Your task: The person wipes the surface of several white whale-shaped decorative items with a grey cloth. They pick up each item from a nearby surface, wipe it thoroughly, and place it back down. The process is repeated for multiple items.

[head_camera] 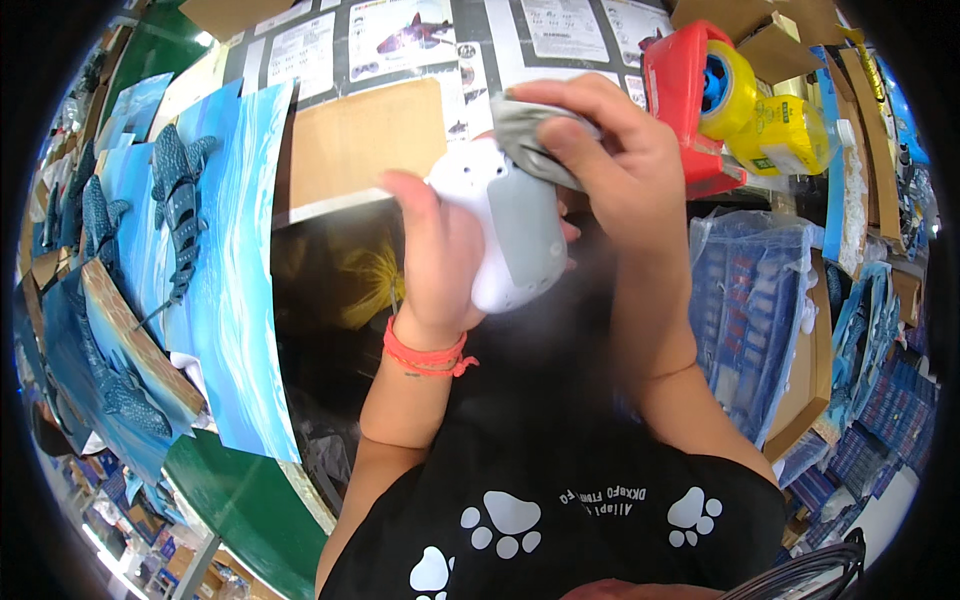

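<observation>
In my left hand (442, 255), with a red cord bracelet at the wrist, lies a white and grey plastic remote controller (525, 225), its thumb spread to the side and its fingers partly hidden beneath. A crumpled grey cloth (534, 139) is pinched between the thumb and fingers of my right hand (615, 150). The cloth touches the upper end of the controller. Behind both hands are a brown cardboard piece (367, 142) and printed sheets (401, 37) on the work surface.
A red tape dispenser (679, 97) with yellow tape and a yellow bottle (784, 135) stand at upper right. Below them is a plastic-wrapped blue stack (739, 307) beside a cardboard box. Toy whale sharks (178, 202) lie on blue printed card (247, 262) at left, over a green surface (232, 495).
</observation>
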`<control>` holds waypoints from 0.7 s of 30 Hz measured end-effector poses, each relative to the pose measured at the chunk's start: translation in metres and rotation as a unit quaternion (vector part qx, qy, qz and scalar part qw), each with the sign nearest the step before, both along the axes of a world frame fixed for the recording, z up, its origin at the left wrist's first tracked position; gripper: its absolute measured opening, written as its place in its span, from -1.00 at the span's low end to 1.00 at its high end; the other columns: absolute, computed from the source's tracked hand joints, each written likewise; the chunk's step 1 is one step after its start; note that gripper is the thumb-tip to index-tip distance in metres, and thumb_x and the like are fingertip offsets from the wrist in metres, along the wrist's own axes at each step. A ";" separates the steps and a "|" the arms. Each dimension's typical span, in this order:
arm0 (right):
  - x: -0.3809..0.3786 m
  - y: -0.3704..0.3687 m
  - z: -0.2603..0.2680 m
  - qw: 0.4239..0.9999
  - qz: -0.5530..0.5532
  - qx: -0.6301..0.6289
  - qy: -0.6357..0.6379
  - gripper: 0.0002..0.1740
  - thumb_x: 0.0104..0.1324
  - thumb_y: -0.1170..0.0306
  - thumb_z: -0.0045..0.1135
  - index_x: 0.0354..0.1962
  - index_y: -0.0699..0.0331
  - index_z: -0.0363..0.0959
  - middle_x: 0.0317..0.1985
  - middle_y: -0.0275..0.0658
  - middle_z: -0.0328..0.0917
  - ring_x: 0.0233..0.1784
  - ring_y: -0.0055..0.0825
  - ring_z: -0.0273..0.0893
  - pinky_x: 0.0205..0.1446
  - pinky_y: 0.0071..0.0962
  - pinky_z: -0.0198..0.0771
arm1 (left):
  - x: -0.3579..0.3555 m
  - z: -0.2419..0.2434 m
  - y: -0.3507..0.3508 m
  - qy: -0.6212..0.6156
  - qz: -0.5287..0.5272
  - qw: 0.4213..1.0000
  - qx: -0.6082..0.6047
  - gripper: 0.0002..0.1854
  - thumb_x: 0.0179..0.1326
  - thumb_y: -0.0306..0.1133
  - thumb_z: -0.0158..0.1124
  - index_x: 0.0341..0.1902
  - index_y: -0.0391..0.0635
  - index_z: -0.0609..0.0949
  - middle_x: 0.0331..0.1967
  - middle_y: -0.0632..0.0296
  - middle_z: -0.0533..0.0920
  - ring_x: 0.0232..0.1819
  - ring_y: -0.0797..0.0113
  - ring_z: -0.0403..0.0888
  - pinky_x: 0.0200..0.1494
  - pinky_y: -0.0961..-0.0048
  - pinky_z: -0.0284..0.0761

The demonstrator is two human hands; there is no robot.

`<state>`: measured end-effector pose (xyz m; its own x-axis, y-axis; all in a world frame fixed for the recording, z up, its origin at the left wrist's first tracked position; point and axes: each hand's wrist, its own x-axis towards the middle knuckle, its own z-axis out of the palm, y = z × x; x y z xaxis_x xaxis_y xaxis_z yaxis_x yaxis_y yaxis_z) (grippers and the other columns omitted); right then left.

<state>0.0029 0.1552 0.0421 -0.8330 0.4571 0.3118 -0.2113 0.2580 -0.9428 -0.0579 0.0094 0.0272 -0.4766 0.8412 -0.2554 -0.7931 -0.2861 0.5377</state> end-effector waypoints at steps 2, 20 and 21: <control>-0.006 -0.003 -0.004 0.998 0.013 -0.016 -0.054 -0.82 0.36 0.43 0.15 -0.15 0.37 0.55 -0.26 -0.37 0.49 -0.28 -0.78 0.42 -0.38 -0.78 0.28 | -0.001 0.002 0.004 0.006 0.012 1.000 -0.024 0.11 0.11 0.61 -0.56 0.29 -0.18 0.32 -0.15 0.04 0.60 -0.25 0.19 0.64 -0.24 0.34 0.62; 0.079 -0.057 0.004 0.993 -0.114 0.003 0.017 -0.86 0.18 0.41 0.30 -0.40 0.24 0.49 -0.39 -0.25 0.50 -0.36 -0.36 0.46 -0.28 -0.47 0.35 | 0.005 0.012 0.019 -0.018 0.187 0.982 0.003 -0.27 0.29 0.36 -0.30 0.13 -0.03 0.44 -0.31 -0.02 0.65 -0.30 0.06 0.65 -0.33 0.14 0.61; 0.075 -0.059 0.006 0.992 -0.120 -0.021 0.038 -0.86 0.21 0.40 0.29 -0.38 0.24 0.49 -0.37 -0.25 0.51 -0.34 -0.35 0.46 -0.23 -0.45 0.35 | 0.007 0.012 0.021 -0.007 0.189 0.982 0.004 -0.28 0.29 0.35 -0.29 0.13 -0.03 0.44 -0.30 -0.03 0.65 -0.30 0.06 0.65 -0.30 0.13 0.61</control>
<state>0.0776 0.0961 0.0476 -0.6736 0.6528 0.3466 -0.2194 0.2711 -0.9372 -0.0508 0.0309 0.0397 -0.7513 0.6074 -0.2581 -0.6369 -0.5647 0.5249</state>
